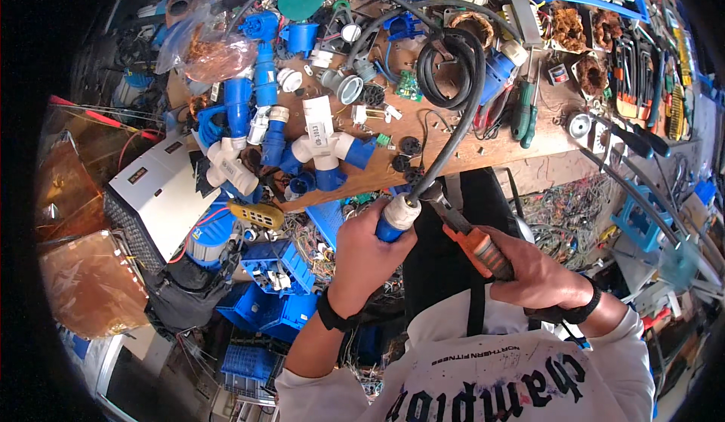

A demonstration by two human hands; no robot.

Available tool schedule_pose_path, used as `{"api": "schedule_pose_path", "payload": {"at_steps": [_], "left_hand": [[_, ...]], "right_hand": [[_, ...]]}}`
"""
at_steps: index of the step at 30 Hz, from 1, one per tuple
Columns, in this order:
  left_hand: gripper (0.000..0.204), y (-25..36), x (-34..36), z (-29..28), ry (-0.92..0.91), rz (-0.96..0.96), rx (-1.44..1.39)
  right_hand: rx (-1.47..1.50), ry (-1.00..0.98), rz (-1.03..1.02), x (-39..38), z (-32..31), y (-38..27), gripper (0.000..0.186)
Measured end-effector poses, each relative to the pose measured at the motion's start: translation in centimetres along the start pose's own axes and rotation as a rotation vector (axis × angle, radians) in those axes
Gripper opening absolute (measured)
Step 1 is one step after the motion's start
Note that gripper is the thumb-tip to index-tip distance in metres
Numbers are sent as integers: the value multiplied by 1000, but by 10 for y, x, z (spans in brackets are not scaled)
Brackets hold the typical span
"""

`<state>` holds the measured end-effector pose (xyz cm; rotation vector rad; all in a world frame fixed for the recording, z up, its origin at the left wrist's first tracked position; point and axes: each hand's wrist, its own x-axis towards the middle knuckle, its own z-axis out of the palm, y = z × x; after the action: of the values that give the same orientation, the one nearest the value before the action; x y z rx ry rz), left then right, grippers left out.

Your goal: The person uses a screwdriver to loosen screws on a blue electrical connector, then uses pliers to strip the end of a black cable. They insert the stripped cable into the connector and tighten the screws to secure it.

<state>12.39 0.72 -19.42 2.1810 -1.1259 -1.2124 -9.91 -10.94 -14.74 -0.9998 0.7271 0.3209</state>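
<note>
My left hand [365, 247] is closed around a blue and white industrial plug [399, 216], held just off the near edge of the workbench. A thick black cable [458, 140] runs out of the plug's white end and up to a coil on the bench. In my right hand [532, 268] is a pair of pliers [477, 245] with orange and grey handles. The pliers' metal jaws are right beside the plug's white collar, where the cable enters. Whether the jaws touch it, I cannot tell.
The wooden workbench [453, 169] carries white and blue splitters [320, 144], green-handled screwdrivers [522, 116] and a clear bag of copper-coloured bits [215, 55]. Blue bins [276, 267] stand lower left, near a white case [162, 188]. Tangled wires [570, 214] lie below the bench at right.
</note>
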Motion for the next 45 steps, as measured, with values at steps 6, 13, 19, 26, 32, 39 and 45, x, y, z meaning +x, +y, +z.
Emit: {"api": "schedule_pose_path", "payload": {"at_steps": [6,13,19,26,32,39,45], "left_hand": [[35,3,-1,2,-17,17,76],[33,-5,-2,1,-77,-11,-142],[30,0,0,-13,-391,-335,-446],[22,-2,2,-15,-283,-86,-337],[25,3,4,-12,-165,2,-207],[27,-2,8,-9,-100,76,-78],[25,5,6,-9,-173,-53,-207]], "right_hand": [[-97,18,-84,-2,-1,4,76],[-362,67,-175,2,0,4,76],[-388,38,-256,9,-9,3,77],[-372,-70,-283,16,-23,6,84],[-254,-88,-199,15,-26,2,86],[-233,-81,-183,15,-32,9,82],[-368,-38,-216,15,-28,-3,68]]}}
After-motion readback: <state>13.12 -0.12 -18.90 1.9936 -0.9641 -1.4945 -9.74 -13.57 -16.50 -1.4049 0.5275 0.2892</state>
